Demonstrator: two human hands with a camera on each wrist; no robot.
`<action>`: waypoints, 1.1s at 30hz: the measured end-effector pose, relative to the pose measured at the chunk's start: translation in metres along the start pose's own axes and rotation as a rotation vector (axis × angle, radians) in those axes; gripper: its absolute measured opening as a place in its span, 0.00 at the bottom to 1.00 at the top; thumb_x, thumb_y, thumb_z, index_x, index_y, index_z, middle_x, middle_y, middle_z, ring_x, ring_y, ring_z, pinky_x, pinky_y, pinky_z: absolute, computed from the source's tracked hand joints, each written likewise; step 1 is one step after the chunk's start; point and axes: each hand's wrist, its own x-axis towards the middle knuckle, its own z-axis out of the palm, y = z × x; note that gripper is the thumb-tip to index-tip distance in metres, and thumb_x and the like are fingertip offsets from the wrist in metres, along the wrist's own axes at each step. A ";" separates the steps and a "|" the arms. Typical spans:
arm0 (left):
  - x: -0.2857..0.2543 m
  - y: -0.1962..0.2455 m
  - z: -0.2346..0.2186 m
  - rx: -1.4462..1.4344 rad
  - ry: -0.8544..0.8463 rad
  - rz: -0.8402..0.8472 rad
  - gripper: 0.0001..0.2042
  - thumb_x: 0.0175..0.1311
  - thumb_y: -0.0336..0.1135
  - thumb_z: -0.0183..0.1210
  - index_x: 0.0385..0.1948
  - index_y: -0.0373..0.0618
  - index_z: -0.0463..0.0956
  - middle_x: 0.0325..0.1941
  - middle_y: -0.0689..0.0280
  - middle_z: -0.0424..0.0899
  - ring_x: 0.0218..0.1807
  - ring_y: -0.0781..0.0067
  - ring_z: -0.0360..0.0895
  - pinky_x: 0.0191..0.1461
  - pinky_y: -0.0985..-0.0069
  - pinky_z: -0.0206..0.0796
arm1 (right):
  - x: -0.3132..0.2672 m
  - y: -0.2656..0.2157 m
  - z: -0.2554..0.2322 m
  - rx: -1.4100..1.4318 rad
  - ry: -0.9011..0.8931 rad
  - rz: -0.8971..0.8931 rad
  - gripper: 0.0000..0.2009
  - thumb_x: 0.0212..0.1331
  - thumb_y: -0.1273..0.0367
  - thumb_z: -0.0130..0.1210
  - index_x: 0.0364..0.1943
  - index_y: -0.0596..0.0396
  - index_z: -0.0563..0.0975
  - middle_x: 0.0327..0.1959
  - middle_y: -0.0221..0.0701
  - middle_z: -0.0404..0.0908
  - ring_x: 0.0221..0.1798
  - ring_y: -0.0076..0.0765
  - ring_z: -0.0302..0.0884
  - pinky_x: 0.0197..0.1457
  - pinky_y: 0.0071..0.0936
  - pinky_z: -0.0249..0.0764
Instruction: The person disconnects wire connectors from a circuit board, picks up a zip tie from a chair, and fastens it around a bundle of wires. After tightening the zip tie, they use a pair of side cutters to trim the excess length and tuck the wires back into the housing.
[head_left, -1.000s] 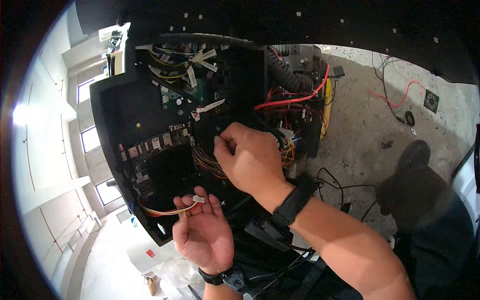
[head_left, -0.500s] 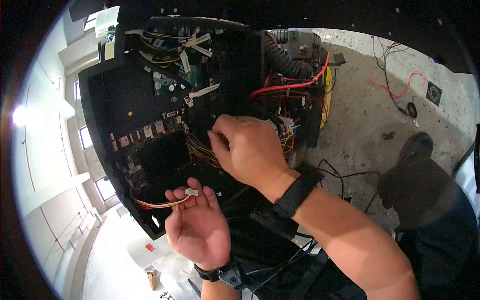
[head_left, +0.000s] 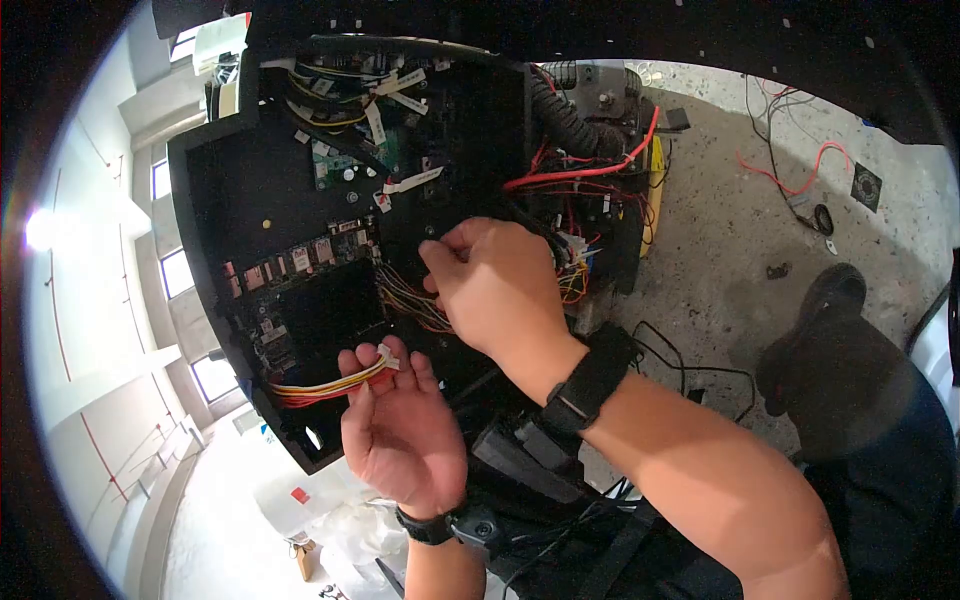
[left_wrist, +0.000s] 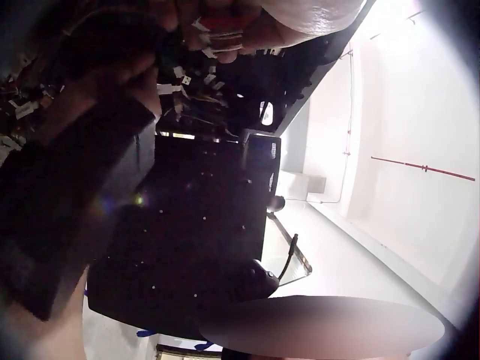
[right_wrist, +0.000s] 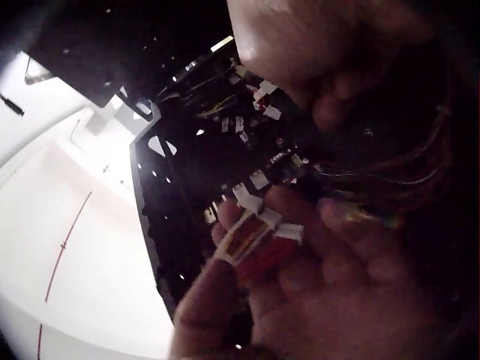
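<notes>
Palm up at the lower left of the cabinet, my left hand (head_left: 412,440) pinches a bundle of yellow, white and red wires (head_left: 322,390) between thumb and fingers. White plug connectors (head_left: 389,357) at the bundle's end lie over its fingertips; the right wrist view shows several connectors (right_wrist: 289,232) there. My right hand (head_left: 508,290) is above and to the right, thumb and index finger bent together in front of the black panel. I cannot tell whether its fingertips hold anything. Brown and yellow wires (head_left: 410,300) run behind that hand.
The open black cabinet (head_left: 225,165) carries a green circuit board (head_left: 340,165) and white-labelled cables (head_left: 413,181). A thick red cable (head_left: 590,180) and a ribbed black hose (head_left: 565,115) are at its right. Loose wires and a fan grille (head_left: 866,188) lie on the concrete floor (head_left: 710,260).
More wires and connectors now show in the left hand, and its thumb has come up against the bundle. The right hand stays near the same place by the panel; the view has shifted slightly.
</notes>
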 end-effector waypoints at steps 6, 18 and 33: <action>0.004 -0.010 0.002 0.128 0.037 0.028 0.20 0.61 0.31 0.49 0.56 0.41 0.64 0.55 0.60 0.73 0.56 0.66 0.70 0.60 0.68 0.60 | 0.001 -0.001 0.002 0.193 -0.052 0.110 0.13 0.51 0.64 0.55 0.21 0.61 0.79 0.22 0.46 0.78 0.28 0.54 0.78 0.36 0.43 0.74; 0.038 -0.023 0.017 0.362 0.130 -0.213 0.16 0.69 0.39 0.46 0.51 0.38 0.69 0.48 0.63 0.76 0.43 0.78 0.73 0.46 0.75 0.64 | 0.008 -0.016 -0.021 -0.578 -0.142 -0.697 0.07 0.42 0.70 0.55 0.28 0.52 0.75 0.28 0.34 0.77 0.37 0.41 0.77 0.38 0.34 0.75; 0.067 -0.030 0.026 0.023 0.310 -0.439 0.08 0.64 0.39 0.55 0.29 0.48 0.73 0.23 0.75 0.71 0.23 0.88 0.61 0.26 0.88 0.60 | 0.007 -0.014 -0.029 -0.386 -0.092 -0.400 0.12 0.51 0.64 0.58 0.33 0.59 0.79 0.30 0.37 0.80 0.32 0.40 0.79 0.36 0.30 0.74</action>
